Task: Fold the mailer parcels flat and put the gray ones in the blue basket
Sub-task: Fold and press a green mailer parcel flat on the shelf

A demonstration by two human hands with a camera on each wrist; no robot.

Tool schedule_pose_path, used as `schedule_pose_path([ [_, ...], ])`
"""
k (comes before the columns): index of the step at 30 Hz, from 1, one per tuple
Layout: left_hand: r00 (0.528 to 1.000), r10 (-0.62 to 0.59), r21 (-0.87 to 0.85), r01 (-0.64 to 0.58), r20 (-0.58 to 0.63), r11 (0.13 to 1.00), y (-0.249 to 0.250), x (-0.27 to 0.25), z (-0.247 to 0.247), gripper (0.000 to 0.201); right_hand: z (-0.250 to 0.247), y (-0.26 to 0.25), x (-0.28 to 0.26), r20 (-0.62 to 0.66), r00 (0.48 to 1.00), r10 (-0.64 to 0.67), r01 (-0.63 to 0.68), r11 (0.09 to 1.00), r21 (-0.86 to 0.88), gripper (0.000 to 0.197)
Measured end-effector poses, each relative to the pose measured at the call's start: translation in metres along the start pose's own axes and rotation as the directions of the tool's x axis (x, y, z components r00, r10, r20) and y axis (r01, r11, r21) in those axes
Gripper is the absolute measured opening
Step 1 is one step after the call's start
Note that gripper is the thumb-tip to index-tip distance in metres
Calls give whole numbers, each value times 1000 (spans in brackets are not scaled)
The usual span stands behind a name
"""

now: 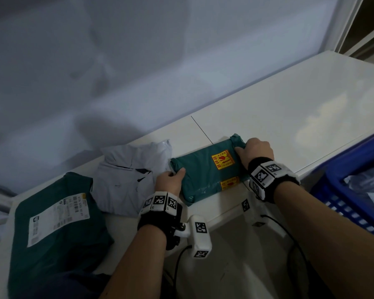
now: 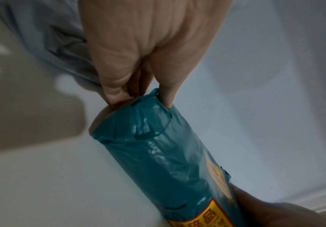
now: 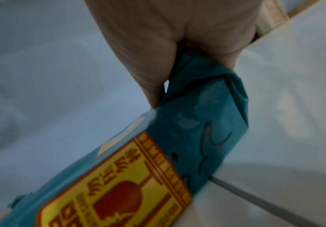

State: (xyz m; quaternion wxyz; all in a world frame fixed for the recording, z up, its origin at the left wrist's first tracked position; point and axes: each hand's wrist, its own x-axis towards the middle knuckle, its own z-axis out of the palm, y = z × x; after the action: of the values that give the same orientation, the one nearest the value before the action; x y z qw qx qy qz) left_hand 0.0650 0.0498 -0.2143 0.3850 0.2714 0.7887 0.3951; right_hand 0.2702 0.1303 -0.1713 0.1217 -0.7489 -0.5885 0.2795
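Now | teal parcel (image 1: 205, 169) between left hand (image 1: 168, 181) | right hand (image 1: 257, 151) grips far end

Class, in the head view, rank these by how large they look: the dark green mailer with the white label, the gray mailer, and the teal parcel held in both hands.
1. Dark green mailer, though nearest the camera.
2. Gray mailer and teal parcel: too alike to rank.

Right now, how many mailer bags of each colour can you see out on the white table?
Green mailers: 2, the folded one held in both hands and a flat one at left.
Gray mailers: 1, crumpled between them.
Total: 3.
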Motion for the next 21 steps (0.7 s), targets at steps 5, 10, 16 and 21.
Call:
schedule_pose_path([
  [5,991,-111,-237,126,74,963,5,-3,-1,21,0,3,0,-16,999,-30,31,998,46,37],
  [10,954,-134,-373,232,269,898,18,-12,-3,29,-9,-1,0,-20,996,-92,94,982,166,45],
  [16,959,110,-352,-11,263,936,34,-18,-9,39,-20,-13,-10,-52,993,-106,113,980,162,41],
  [21,957,235,-357,-162,172,920,43,-15,-15,67,-29,-13,-17,-48,997,-63,76,939,337,42],
])
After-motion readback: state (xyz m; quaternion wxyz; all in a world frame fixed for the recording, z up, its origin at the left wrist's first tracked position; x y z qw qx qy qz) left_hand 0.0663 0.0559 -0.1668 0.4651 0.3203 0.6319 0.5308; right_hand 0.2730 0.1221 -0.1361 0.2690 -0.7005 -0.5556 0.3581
